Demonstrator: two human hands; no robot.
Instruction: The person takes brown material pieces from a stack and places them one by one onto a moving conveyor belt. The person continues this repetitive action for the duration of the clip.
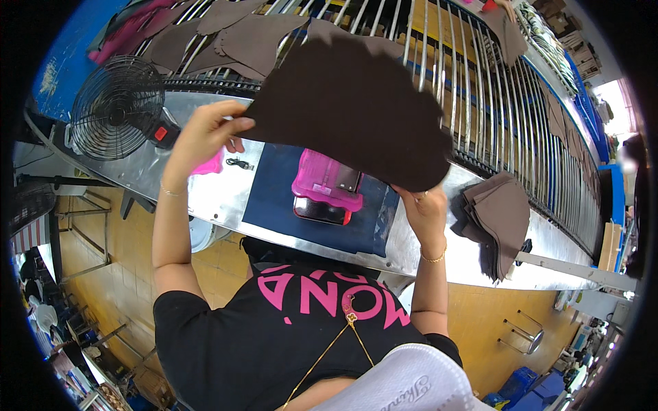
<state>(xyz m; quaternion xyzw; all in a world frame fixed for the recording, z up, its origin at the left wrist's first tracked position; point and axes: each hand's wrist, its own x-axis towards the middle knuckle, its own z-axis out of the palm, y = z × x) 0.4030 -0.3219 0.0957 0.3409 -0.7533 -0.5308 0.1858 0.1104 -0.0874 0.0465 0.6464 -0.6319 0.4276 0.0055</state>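
Observation:
A large dark brown, flat cut piece of leather-like material (349,109) hangs raised over the table, spread between my two hands. My left hand (214,130) pinches its left corner between thumb and fingers. At its lower right edge, my right hand (423,211) grips it, with some fingers hidden behind. The piece's upper edge looks wavy. Below it, a pink translucent plastic case (317,179) rests on a dark blue mat (271,198), beside a black and red flat object (322,210). Right of my right hand lies a fanned stack of similar brown pieces (504,212).
A rack of metal bars (469,89) runs along the table's far side, with more brown pieces (240,38) on it. A black fan (116,106) stands at the left. A small black cable (240,164) lies on the metal table (226,198). Another person's hand (506,8) shows far right.

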